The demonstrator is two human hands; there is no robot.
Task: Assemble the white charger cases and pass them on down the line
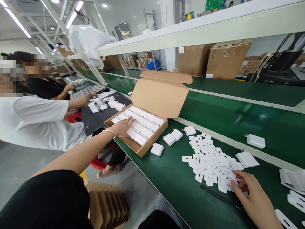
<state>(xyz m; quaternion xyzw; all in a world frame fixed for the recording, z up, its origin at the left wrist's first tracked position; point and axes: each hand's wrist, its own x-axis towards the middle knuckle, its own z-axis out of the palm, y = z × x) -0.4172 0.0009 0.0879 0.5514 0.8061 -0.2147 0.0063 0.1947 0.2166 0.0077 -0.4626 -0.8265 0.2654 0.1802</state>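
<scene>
One green surface point(166, 178) carries the items; its front edge passes close beside the box, with bare room between box and cards. The cardboard box point(155, 140), lid point(159, 97) raised, should be stiff; hold its side walls. The left hand point(122, 127) lies across the white plug chargers point(142, 124) packed in rows, fingers extended, grip not closed around any. The right hand point(254, 194) is at the pile's near right side, thumb and forefinger close; whether this grip has a card cannot be told. Black tweezers point(213, 192) lie just beside the pile. Chargers: probably rigid, smooth; grasp flat sides, clear of prongs. Slotted white cards point(207, 162): likely light, bendable, slippery when overlapped; lift singly by an edge.
</scene>
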